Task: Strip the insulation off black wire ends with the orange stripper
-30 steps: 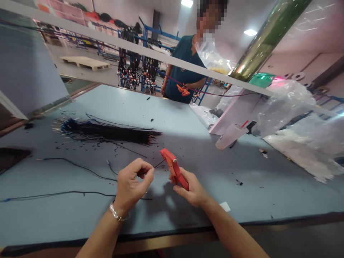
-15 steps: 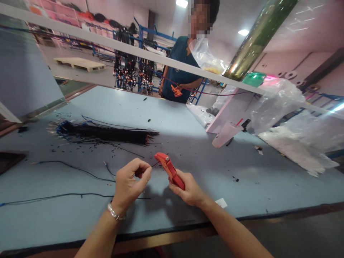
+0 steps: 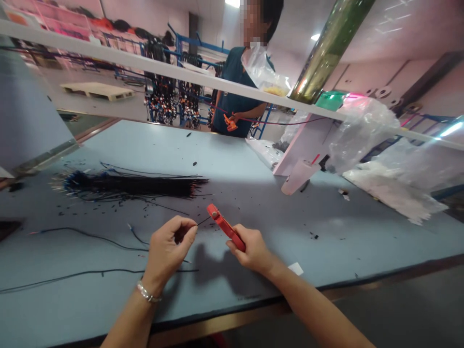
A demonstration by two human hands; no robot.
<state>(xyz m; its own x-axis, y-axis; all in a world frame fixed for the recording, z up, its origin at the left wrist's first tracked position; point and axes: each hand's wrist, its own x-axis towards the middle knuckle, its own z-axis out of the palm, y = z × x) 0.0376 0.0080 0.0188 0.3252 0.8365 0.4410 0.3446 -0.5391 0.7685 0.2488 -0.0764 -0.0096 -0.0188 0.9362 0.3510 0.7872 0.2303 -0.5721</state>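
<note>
Firmly pinching thin black wire (image 3: 203,221) near its end in left hand (image 3: 167,247), apparently steadying it at red wire stripper (image 3: 224,226) clasped by right hand (image 3: 253,250)

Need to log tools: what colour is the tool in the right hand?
The tool is orange-red; the head view shows it.

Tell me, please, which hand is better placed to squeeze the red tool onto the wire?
Probably the right: the right hand grips the red tool by its handles, its head at the end of the thin wire. The left hand is pinching that wire.
</note>
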